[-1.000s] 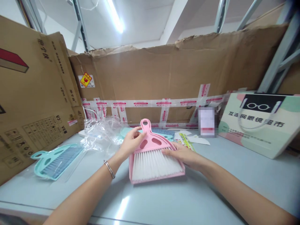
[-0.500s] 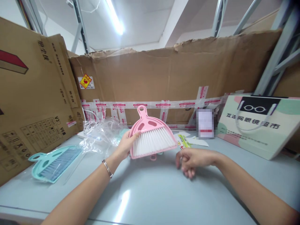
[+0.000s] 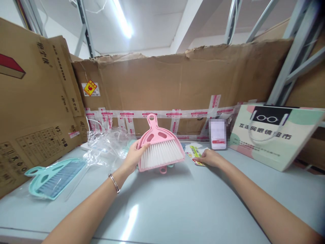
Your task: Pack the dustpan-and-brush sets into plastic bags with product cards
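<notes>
My left hand [image 3: 135,155] grips the left side of a pink dustpan [image 3: 152,126] with a white-bristled brush [image 3: 162,154] nested in it. The set is held upright just above the table, handle up, bristles facing me. A small pink loop shows below its lower edge. To its right, my right hand [image 3: 210,158] has its fingers closed at the edge of a green, yellow and white printed card [image 3: 195,151] lying on the table. The fingertips are partly hidden. On the left lies a teal dustpan and brush set [image 3: 57,178] in a clear bag.
Crumpled clear plastic bags [image 3: 108,147] lie behind my left hand. A phone [image 3: 217,134] stands upright at the back, left of a pastel carry box [image 3: 269,135] with a rope handle. Large cardboard boxes [image 3: 142,84] wall off the back and left of the grey table [image 3: 162,206].
My right hand has moved forward from above the table to the printed card and closed on its edge. The dustpan set stays in my left hand; the view has shifted slightly.
</notes>
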`<action>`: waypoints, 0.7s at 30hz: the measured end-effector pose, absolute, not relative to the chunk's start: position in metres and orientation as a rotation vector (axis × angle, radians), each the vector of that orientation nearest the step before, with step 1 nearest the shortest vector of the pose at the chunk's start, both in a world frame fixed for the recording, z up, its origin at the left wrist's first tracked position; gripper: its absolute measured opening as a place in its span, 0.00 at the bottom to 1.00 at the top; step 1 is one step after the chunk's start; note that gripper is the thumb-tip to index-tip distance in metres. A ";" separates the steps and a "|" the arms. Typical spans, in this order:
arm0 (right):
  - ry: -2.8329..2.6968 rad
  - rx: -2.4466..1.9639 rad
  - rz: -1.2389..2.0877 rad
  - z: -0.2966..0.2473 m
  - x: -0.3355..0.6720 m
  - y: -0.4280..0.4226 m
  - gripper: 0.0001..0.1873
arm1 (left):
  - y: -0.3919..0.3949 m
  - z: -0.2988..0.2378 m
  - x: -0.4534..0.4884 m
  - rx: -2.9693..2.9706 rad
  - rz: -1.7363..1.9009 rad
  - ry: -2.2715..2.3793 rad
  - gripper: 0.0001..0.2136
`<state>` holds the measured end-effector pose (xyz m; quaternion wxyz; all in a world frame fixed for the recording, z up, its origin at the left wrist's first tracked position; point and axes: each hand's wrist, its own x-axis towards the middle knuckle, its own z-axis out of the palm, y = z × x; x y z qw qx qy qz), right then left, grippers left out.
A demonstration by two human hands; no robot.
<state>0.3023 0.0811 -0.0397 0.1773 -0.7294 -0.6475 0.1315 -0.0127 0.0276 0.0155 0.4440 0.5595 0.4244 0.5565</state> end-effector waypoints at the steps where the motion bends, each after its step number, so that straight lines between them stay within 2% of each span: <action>1: -1.851 -2.077 0.401 -0.039 0.302 0.082 0.21 | 0.028 0.015 -0.013 1.390 1.380 1.048 0.23; 4: -1.844 -2.097 0.420 -0.039 0.303 0.083 0.15 | 0.028 0.015 -0.013 1.399 1.387 1.058 0.21; 5: -1.822 -2.098 0.401 -0.040 0.303 0.084 0.17 | 0.028 0.015 -0.013 1.403 1.388 1.061 0.20; 9: -1.725 -2.106 0.382 -0.042 0.298 0.085 0.35 | 0.026 0.016 -0.012 1.419 1.379 1.061 0.21; 14: -1.606 -2.076 0.483 -0.038 0.295 0.086 0.41 | 0.026 0.016 -0.012 1.436 1.379 1.056 0.23; 17: -1.545 -1.978 0.589 -0.035 0.298 0.082 0.39 | 0.028 0.015 -0.013 1.435 1.387 1.057 0.22; 21: -1.438 -1.835 0.736 -0.037 0.301 0.078 0.30 | 0.029 0.013 -0.014 1.436 1.392 1.050 0.22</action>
